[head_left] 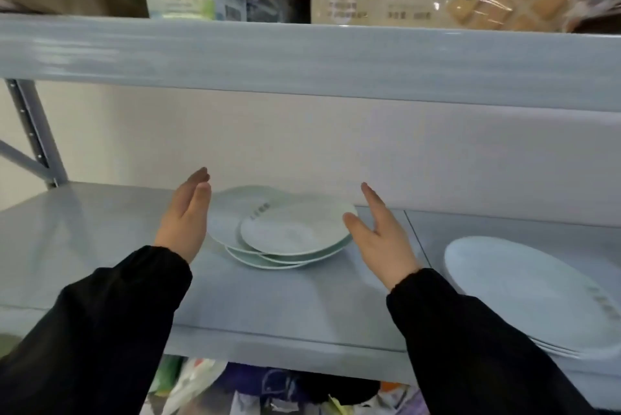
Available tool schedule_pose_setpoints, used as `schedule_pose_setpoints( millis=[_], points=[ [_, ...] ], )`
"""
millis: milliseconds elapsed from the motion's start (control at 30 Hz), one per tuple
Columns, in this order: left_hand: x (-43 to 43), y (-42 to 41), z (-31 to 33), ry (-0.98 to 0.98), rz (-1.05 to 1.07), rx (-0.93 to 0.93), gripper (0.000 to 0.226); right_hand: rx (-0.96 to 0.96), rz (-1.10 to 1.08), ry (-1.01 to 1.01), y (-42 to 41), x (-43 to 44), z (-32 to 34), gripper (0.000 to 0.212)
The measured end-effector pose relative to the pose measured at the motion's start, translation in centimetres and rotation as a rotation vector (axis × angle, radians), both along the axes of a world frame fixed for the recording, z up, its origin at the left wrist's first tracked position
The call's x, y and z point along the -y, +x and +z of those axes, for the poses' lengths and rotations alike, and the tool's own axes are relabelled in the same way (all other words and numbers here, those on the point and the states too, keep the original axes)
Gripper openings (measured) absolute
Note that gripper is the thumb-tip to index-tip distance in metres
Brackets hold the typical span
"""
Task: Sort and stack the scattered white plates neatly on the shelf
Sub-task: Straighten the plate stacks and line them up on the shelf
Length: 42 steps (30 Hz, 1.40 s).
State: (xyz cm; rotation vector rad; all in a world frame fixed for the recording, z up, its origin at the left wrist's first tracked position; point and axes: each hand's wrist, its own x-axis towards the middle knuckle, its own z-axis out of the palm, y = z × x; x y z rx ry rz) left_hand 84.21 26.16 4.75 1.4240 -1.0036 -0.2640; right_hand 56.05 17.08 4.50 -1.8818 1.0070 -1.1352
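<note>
Uneven plate pile (285, 233) sits between both grips; left hand (183, 223) and right hand (378, 235) wide, flat-fingered, empty; right thumb nearest rim; shelf (100, 246).

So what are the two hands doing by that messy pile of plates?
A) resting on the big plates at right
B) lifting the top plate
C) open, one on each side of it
C: the left hand and right hand flank the pile of plates, fingers straight, curled round nothing.
</note>
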Motion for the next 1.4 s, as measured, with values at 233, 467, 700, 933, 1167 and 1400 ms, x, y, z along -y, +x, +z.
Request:
schedule_pose_setpoints(
  millis=[233, 467, 700, 933, 1167, 1400],
  points=[
    [1.7, 3.4, -3.9, 0.087, -0.016, -0.198, 0.046, 0.096, -0.180, 0.015, 3.6, 1.1, -3.5, 0.060],
    [2.3, 5.0, -5.5, 0.110, -0.089, -0.090, 0.047, -0.004, -0.189, 0.030, 3.4, 2.1, -4.3, 0.053],
    [2.0, 4.5, -5.5, 0.116, -0.125, -0.019, 0.042, -0.089, -0.215, 0.074, 3.6, 2.5, -4.8, 0.056],
    [2.3, 4.9, -5.7, 0.168, -0.102, 0.085, 0.046, -0.170, -0.202, 0.057, 4.0, 2.0, -4.7, 0.052],
    [2.6, 5.0, -5.9, 0.224, -0.180, 0.121, 0.046, -0.224, -0.154, 0.099, 4.1, 2.1, -4.8, 0.062],
    [2.8, 4.5, -5.8, 0.291, -0.155, 0.150, 0.048, -0.474, -0.031, 0.076, 4.8, 2.2, -5.0, 0.075]
  ],
)
